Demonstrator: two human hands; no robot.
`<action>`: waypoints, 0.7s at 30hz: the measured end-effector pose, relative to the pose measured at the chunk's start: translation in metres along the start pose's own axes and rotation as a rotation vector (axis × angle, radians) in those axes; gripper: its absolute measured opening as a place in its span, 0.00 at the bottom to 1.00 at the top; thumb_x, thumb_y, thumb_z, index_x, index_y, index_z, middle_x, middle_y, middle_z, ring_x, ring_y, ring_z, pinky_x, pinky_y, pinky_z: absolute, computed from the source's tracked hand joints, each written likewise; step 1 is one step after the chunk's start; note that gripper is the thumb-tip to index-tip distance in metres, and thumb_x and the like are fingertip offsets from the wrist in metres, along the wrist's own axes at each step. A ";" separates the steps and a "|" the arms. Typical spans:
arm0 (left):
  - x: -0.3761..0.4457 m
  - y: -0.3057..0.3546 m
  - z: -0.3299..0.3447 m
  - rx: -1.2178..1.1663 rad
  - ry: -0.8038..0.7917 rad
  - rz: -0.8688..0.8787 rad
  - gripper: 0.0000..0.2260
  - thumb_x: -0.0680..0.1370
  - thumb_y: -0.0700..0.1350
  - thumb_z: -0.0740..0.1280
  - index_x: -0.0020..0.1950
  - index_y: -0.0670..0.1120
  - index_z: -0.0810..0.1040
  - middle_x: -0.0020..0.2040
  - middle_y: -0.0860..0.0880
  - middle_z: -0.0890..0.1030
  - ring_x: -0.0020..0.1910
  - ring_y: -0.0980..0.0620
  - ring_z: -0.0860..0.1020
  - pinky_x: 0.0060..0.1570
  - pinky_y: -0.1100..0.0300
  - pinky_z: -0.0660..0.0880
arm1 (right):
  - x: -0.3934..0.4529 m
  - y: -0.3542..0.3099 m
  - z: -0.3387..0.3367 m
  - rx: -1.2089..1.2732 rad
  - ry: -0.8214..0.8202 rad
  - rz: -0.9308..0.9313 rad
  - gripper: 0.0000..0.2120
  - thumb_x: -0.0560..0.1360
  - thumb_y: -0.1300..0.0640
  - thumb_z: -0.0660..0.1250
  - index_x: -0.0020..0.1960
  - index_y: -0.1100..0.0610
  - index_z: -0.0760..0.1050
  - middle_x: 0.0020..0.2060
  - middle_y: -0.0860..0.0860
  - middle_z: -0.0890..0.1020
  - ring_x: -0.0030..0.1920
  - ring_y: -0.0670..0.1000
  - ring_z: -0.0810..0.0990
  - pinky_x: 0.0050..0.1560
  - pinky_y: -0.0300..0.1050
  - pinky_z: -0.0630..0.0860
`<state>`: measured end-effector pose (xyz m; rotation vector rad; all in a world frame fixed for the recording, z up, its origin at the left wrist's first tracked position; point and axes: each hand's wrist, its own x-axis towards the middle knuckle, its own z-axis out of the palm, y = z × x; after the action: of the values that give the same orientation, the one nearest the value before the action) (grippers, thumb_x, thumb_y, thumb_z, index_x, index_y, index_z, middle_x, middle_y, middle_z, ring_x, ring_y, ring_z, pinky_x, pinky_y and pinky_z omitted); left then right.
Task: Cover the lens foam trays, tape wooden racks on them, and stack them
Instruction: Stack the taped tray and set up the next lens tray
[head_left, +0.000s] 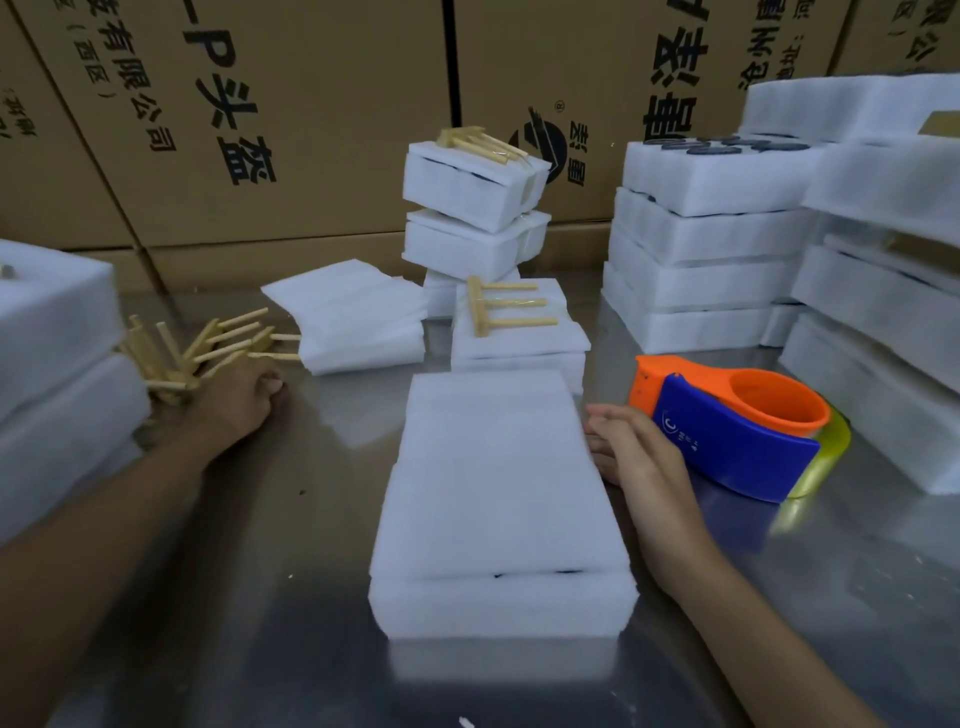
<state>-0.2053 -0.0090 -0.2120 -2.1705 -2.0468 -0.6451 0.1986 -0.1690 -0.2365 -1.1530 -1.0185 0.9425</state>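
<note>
Toward the bench's (291, 519) left edge, the left hand (236, 402) lies knuckles-up at the foot of the rack pile (192, 348), fingers curled under; whether it already grips a rack cannot be told. A clean pick would take one rack by its crossbar and lift it straight, since the prongs interlock and could drag neighbours along.

At the near middle of the bench sits the covered tray (498, 499), its cover sheet lying flush and its top bare, so a rack seems the next step. Its long axis runs from the near edge toward the far edge, short end facing the person. The rack should probably lie centred on the cover, as on the finished tray (519, 322) just beyond.

The right hand (639, 462) rests loosely open beside the tray's right side, holding nothing, with the tape dispenser (727, 426) just beside it toward the right edge.
</note>
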 end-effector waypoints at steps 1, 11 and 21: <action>-0.006 0.000 0.000 -0.051 0.009 0.022 0.07 0.78 0.35 0.64 0.47 0.38 0.82 0.49 0.38 0.82 0.50 0.38 0.78 0.50 0.52 0.72 | -0.001 -0.001 0.000 -0.005 -0.001 0.004 0.08 0.80 0.52 0.64 0.54 0.46 0.81 0.47 0.45 0.86 0.47 0.44 0.85 0.46 0.41 0.78; -0.051 0.056 -0.024 -0.619 0.354 -0.216 0.10 0.82 0.41 0.62 0.58 0.40 0.80 0.53 0.39 0.82 0.53 0.40 0.78 0.50 0.55 0.71 | -0.007 -0.010 0.003 -0.035 0.004 0.017 0.08 0.81 0.53 0.64 0.54 0.48 0.81 0.45 0.43 0.86 0.47 0.42 0.85 0.45 0.37 0.77; -0.137 0.194 -0.106 -0.562 0.321 0.351 0.07 0.81 0.42 0.65 0.51 0.44 0.82 0.47 0.50 0.79 0.45 0.56 0.76 0.47 0.69 0.70 | -0.010 -0.011 0.004 -0.030 0.022 0.043 0.08 0.80 0.53 0.64 0.55 0.51 0.81 0.45 0.45 0.87 0.46 0.43 0.85 0.45 0.39 0.78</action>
<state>-0.0439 -0.1930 -0.1231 -2.3961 -1.3870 -1.5357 0.1928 -0.1793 -0.2264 -1.2114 -0.9965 0.9500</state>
